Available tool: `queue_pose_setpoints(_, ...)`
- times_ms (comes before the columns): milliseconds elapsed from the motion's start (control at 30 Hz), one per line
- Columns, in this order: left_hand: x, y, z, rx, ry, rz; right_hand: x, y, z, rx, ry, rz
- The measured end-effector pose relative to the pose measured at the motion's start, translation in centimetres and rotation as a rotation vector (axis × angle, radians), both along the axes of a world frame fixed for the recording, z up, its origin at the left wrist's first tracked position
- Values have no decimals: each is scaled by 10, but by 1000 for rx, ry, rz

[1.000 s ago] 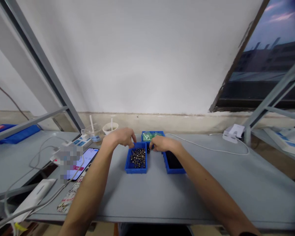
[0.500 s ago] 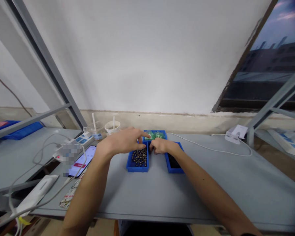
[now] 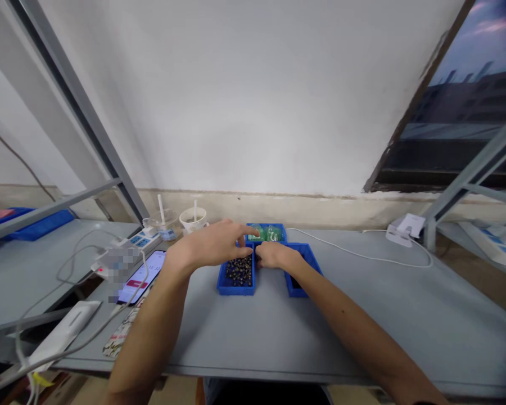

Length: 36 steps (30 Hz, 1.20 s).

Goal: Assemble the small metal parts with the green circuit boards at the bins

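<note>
Our left hand [image 3: 219, 243] and right hand [image 3: 274, 255] are bare, as are our forearms. A small dark spot marks our right forearm [image 3: 343, 311]. At our lap, black fabric [image 3: 270, 395] lies beside blue-grey cloth [image 3: 212, 389].

We seem to be at a workshop or small assembly bench: a long grey flat-topped table [image 3: 253, 332] framed by grey metal uprights [image 3: 129, 194], with shallow blue plastic bins [image 3: 236, 291], one full of small dark metal parts [image 3: 239, 273]. We also see a white multi-socket power strip [image 3: 145, 241] and a scuffed, plain white wall [image 3: 244, 101].
</note>
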<state>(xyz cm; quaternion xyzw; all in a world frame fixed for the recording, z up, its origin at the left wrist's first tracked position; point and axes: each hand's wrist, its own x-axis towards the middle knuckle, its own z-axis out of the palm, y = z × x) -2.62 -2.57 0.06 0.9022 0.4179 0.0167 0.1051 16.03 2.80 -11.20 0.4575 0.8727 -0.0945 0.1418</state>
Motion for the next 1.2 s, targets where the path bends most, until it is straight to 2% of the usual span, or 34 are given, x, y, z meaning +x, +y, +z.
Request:
queue_pose_setpoints(400,1,5,-2,-17,-44,-14,-1,-1,-1,-27,-34,7)
queue_pose_setpoints(567,3,6,2,11,-138,-51,6,6,1,-96,5,39)
queue_pose_setpoints(700,4,6,4,71,-187,-52,21,4,26,-87,93,58)
queue_pose_setpoints(800,5,3,4,110,-179,-54,34,-9,57,22,375,70)
queue_pose_setpoints(933,8,-1,7,140,-175,-32,42,-36,91,137,601,87)
queue_pose_setpoints(1033,10,-5,10,138,-188,-61,40,-52,103,206,653,92)
queue_pose_setpoints(1200,13,-13,15,134,-194,-85,35,-61,107,324,661,89)
